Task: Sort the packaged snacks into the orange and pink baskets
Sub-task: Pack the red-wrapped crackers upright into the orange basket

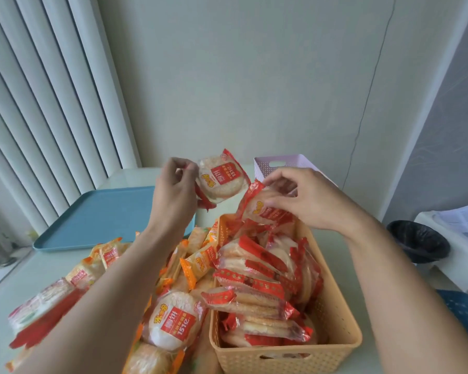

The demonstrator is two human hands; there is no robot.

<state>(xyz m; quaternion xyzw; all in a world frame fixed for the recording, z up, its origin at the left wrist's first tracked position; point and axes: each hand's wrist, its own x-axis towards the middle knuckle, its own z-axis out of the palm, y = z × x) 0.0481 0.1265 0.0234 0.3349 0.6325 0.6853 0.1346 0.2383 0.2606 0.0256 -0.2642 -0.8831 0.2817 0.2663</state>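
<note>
My left hand (173,184) pinches a red-edged rice cracker packet (220,179), lifted above the table near the middle. Beside it my right hand (305,198) grips a second red-edged packet (262,209) over the far end of the orange basket (333,317). That basket holds several red-edged packets (257,290). The pink basket (281,163) stands behind it, mostly hidden by my right hand. A loose pile of orange-edged and red-edged packets (173,314) lies on the table left of the orange basket, under my left forearm.
A blue tray (97,217) lies at the back left of the pale table (49,268). Vertical blinds (38,109) hang at the left. A black-lined bin (419,241) and a white unit with papers (459,233) stand to the right.
</note>
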